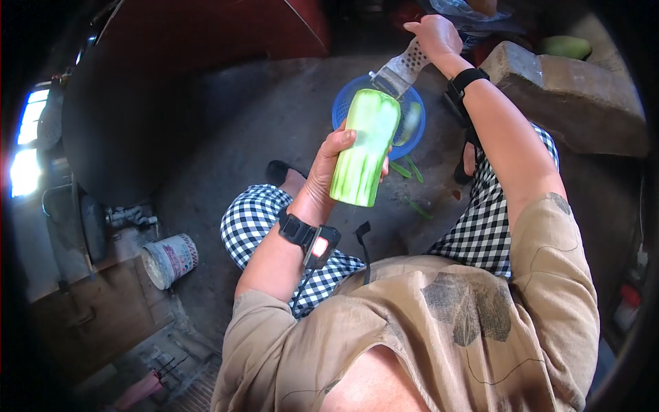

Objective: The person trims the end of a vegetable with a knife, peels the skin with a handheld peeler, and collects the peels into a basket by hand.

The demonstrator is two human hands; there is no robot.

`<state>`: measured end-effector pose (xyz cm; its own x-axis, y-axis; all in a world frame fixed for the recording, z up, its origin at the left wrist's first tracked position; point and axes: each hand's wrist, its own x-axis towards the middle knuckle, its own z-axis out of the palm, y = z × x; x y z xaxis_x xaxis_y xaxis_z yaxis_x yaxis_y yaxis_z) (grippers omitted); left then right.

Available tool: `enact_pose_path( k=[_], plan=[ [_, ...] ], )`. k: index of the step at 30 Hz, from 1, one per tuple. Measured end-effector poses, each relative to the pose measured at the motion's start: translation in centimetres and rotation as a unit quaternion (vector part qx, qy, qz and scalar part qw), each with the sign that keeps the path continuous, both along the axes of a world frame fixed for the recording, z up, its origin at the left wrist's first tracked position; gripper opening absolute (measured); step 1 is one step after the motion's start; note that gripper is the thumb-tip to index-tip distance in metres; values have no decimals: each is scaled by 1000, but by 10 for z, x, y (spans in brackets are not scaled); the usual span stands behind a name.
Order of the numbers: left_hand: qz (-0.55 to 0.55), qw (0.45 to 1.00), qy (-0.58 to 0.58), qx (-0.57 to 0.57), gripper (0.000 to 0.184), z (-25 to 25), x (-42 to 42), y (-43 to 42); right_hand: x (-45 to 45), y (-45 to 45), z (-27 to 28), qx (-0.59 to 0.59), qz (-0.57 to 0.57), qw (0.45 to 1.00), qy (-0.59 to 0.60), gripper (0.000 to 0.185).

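Note:
My left hand [332, 156] is wrapped around a thick, pale-green peeled gourd [366, 141], held tilted in front of me with its cut end toward me. Darker green streaks run along the lower half of its surface. In my right hand [439, 40] is a metal peeler [405, 67] with holes through its flat body, its blade end close to the gourd's far end. Whether the blade touches the gourd I cannot tell. Beneath both sits a blue plastic basket [339, 110] on the floor, with a pale green piece [411, 123] inside it.
Green peel strips [406, 169] lie on the dark floor [226, 117] beside the basket. A stone block [583, 93] stands at the right, with a green fruit [566, 47] behind it. To the left a white bucket [161, 264] lies tilted. My knees flank the basket.

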<state>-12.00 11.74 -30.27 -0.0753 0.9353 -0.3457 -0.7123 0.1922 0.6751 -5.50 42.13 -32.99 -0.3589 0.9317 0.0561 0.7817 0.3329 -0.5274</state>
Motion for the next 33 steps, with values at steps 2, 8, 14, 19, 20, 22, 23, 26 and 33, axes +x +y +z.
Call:
enact_pose_path(
  k=[2,8,14,19,20,22,23,26,33],
  plan=[
    [-21,999,-15,47,83,3,-5,-1,2,6,-6,-35,-46,998,7,45],
    [76,978,-178,81,64,-6,-26,6,-2,-11,24,-37,-8,995,95,43],
    [125,983,-133,-10,51,-8,-24,13,-2,-80,50,-59,146,982,103,41],
    [128,983,-133,-20,50,-6,-17,15,1,-104,61,-71,141,983,99,38],
    [124,984,-129,-22,50,-2,-14,14,2,-105,63,-64,142,984,92,38],
    [114,985,-128,-22,51,0,-13,14,2,-105,62,-56,138,985,88,37],
    [109,985,-131,-19,52,0,-12,13,2,-106,61,-52,138,985,85,37],
    [101,984,-147,-23,53,0,-12,11,3,-107,63,-42,133,987,76,36],
    [98,983,-153,-22,53,-5,-14,9,3,-107,60,-24,140,984,110,37]
  ],
)
